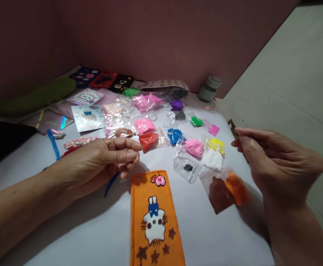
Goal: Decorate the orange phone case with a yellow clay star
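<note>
An orange panel (139, 221) lies on the white surface at the bottom centre, bearing a white cat figure in blue, brown stars and a pink shape near its far edge. My left hand (108, 159) hovers just beyond its far left corner, fingers curled with thumb near the fingertips; what it holds, if anything, cannot be made out. At the right, my right hand (274, 159) is raised with thumb and index finger pinched together, and anything between them is too small to name. Below it sits a bag with orange clay (236, 188), beside a bag of brown clay (220, 193).
Small bags of coloured clay, among them red (148, 141), blue (174, 136) and white (212, 159), spread across the middle. A lidded jar (209, 88) stands at the back right. Blue tools (53, 144) and a dark object (6, 144) are at the left.
</note>
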`<state>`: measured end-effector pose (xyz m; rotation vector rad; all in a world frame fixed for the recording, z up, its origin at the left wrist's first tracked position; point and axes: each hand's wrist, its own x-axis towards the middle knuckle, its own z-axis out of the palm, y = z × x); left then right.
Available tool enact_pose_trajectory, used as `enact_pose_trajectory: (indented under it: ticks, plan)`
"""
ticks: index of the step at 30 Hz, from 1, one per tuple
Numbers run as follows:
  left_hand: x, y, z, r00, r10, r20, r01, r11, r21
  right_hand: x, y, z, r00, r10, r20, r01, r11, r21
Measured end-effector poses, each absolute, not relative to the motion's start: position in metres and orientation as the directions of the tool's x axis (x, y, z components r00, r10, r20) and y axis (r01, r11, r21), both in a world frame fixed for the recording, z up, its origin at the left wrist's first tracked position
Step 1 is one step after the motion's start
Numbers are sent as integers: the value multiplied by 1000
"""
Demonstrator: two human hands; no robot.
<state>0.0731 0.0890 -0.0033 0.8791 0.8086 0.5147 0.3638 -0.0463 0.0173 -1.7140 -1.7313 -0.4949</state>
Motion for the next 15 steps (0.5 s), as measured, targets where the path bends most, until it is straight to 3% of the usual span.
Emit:
enact_pose_trajectory:
  ticks: [2,4,11,15]
  plan:
    - [73,89,-5,596,701,-392,-69,531,844,352,-40,16,187,669,720,953,56,-299]
    - [72,88,-6,593,709,-381,-63,513,856,344,-37,17,212,648,732,947,50,-319]
    - [65,80,-2,591,743,-315,-45,420,906,355,-32,18,201,672,713,966,-15,-258]
    - [71,81,22,584,771,-255,-55,350,935,354,-31,30,126,815,566,985,-37,-166]
